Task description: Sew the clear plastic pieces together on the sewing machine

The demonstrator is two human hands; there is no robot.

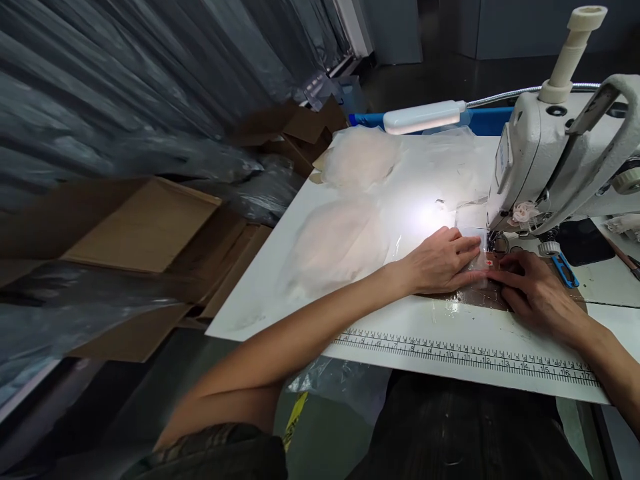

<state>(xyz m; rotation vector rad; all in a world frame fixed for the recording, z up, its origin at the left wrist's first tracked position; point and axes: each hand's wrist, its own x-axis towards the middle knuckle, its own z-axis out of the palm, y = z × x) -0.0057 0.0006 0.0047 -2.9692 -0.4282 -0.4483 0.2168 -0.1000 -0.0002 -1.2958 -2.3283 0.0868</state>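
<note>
At the needle end of the white sewing machine (530, 157), I have both hands in view through the head camera, close together over a sheer, pale piece (473, 241). That piece lies on the table just left of the needle, partly covered by fingers, with a small red mark (489, 263) near its right side. My left hand (445, 261) rests palm down on it, fingers extended and thumb reaching rightward, pressing rather than gripping. My right hand (533, 283) is bent in from the other side, its fingertips close to the left thumb; glare and overlap hide the contact, so I cannot tell whether it pinches an edge.

As for progress, I judge the piece at the needle to be in hand and not done with, since both hands are on or beside it. How much of it is stitched I cannot read from here. Away to the left, two soft, pale pink heaps, a near heap (340, 243) and a far heap (363, 157), lie on the white table (260, 310), untouched; nothing marks either as finished or waiting. Blue thread snips (565, 268) lie just beyond the right hand, not in use. A printed ruler strip (470, 357) runs along the near edge, below both hands.
</note>
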